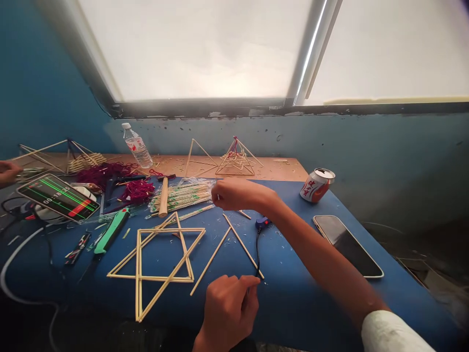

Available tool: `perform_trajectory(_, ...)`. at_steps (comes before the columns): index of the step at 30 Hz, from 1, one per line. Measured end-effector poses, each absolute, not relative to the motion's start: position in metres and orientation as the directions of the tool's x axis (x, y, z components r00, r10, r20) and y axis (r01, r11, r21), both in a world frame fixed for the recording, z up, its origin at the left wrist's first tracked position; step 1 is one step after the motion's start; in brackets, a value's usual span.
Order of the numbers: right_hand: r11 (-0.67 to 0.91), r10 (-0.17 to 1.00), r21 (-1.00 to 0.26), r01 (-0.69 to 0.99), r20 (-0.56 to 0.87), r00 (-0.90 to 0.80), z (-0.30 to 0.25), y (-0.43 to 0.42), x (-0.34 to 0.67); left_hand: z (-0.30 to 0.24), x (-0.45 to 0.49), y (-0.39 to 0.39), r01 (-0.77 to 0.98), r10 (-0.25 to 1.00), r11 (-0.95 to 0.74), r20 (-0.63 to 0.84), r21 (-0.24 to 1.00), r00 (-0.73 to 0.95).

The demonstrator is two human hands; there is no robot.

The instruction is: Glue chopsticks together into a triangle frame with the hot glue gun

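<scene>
Hands well apart, both over the blue tabletop. Left hand on the near side, fingers pinched together at the lower end of a thin black cable; whether it grips the cable, I cannot tell. The cable runs up to a small blue plastic device. Right hand, white sleeve at the near right, reaches far and rests at the right end of a plastic-wrapped bundle of bamboo skewers; any grip is unclear.

Between the hands and left: one flat frame of thin pale sticks, two overlapping triangles. Four loose sticks lie near it, one of them beside the left hand.

Far edge, on rough plywood: three stick pyramids, one bound with purple yarn. Two fuzzy heaps of maroon yarn. One green utility knife. One turned wooden handle across the bundle. Two smartphones: one glossy at right, one showing a timer at left. One dented drink can, one clear plastic bottle. Another person's hand at the far left edge.
</scene>
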State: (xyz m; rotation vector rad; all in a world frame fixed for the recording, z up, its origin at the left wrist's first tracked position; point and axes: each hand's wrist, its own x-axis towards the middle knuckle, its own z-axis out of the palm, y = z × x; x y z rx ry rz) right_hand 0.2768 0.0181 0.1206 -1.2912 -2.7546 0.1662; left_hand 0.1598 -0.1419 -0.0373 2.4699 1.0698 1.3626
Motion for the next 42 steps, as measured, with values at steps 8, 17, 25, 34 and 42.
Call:
perform_trajectory(8,0.515,0.841,0.012,0.857,-0.197,-0.503,0.066,0.042,0.262,-0.037,0.158,-0.140,0.497,0.636,-0.744,0.701,0.446,0.323)
perform_trajectory(17,0.483,0.868,-0.106,0.869,-0.071,-0.491,0.045,0.045,0.269,-0.054,0.157,-0.132,0.415,0.605,-0.779,0.737,0.469,0.301)
perform_trajectory(25,0.372,0.895,-0.488,0.790,0.415,-0.165,0.051,0.007,0.271,-0.039,0.146,-0.128,0.373,0.557,-0.828,0.691,0.419,0.461)
perform_trajectory(34,0.311,0.888,-0.921,0.237,0.370,0.273,0.008,-0.017,0.299,-0.045,0.150,-0.137,0.563,0.638,-0.750,0.607,0.348,0.475)
perform_trajectory(42,0.392,0.867,-0.919,-0.033,0.357,0.348,0.015,-0.030,0.300,-0.015,0.142,-0.137,0.605,0.735,-0.678,0.420,0.419,0.533)
